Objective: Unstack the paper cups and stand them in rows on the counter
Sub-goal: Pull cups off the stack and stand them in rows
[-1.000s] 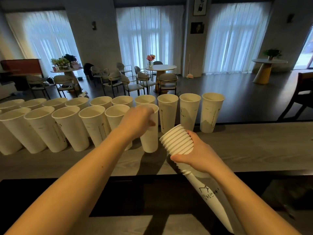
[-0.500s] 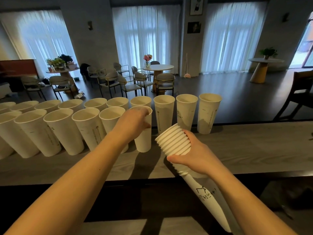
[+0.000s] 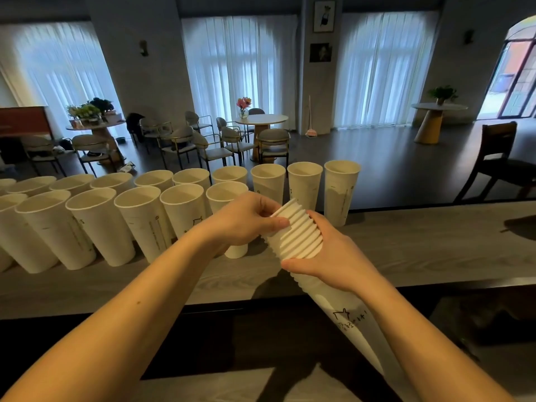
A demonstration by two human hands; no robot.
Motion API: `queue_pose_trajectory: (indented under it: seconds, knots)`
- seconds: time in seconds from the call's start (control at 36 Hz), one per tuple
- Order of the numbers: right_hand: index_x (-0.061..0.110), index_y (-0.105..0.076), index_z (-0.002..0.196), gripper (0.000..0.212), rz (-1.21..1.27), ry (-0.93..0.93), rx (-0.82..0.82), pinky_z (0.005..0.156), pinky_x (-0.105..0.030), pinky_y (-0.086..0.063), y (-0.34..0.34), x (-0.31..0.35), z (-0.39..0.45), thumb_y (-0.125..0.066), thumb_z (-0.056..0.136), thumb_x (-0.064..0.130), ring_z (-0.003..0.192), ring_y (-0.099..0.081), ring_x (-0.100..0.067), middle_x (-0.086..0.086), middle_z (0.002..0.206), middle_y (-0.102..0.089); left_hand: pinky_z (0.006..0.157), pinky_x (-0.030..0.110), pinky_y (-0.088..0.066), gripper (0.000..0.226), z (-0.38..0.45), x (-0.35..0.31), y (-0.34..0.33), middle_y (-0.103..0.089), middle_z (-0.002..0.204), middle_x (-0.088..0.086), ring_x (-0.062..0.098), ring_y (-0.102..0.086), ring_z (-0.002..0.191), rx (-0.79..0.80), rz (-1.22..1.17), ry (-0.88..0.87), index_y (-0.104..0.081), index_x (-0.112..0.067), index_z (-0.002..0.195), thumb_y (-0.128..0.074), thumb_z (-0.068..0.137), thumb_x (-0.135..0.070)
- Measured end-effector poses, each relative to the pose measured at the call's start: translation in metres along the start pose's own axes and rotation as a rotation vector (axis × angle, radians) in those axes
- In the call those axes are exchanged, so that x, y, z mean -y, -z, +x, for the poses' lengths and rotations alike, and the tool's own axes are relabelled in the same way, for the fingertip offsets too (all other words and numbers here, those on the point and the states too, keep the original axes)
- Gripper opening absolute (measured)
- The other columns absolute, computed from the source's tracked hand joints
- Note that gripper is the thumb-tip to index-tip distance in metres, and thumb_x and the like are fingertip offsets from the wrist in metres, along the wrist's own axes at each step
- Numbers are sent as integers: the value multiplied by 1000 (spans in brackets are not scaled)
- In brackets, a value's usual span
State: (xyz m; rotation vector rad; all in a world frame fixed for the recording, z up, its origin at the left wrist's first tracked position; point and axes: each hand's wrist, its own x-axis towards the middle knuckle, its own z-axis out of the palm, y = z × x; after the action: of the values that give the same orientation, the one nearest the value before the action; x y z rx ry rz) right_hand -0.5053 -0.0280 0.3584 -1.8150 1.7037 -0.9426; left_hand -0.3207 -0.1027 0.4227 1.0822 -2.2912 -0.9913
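We see tall white paper cups standing empty in two rows on the grey wood-grain counter. Our right hand grips the tilted nested stack of white cups; our left hand pinches its top rim. Behind lies a dim café room.

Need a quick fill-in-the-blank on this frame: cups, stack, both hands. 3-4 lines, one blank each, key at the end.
1. The right hand grips the nested stack of cups around its ____ end.
2. The left hand pinches the ____ cup of that stack at its rim.
3. The standing cups form ____ rows on the counter.
4. Every standing cup has its open end facing ____.

Missing words: rim; top; two; up
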Motion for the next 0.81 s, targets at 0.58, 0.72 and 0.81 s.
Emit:
queue_pose_trajectory:
  seconds: [0.58,0.72,0.81]
  knots:
    - [39,-26,149,102,-23,-184,11,94,-32,-46,23,-43,-6,-86,67,46,113,-52,-8,21,114,-50,64,29,-39,15,53,12,-38,-65,101,5,23,-63,93,-350,761,-145,-62,-17,103,-64,91,-25]
    - [41,-27,148,101,14,-172,12,93,-30,-46,26,-45,0,-87,67,43,113,-53,-5,23,113,-52,63,29,-38,21,68,23,-38,-66,101,8,24,-63,91,-427,846,-154,-62,-16,108,-64,91,-27]
    - [40,-26,149,102,23,-171,3,91,-28,-43,26,-46,3,-87,68,42,112,-51,-4,27,107,-48,64,31,-42,25,75,27,-37,-66,103,9,26,-63,92,-430,892,-154,-61,-15,113,-63,91,-28]
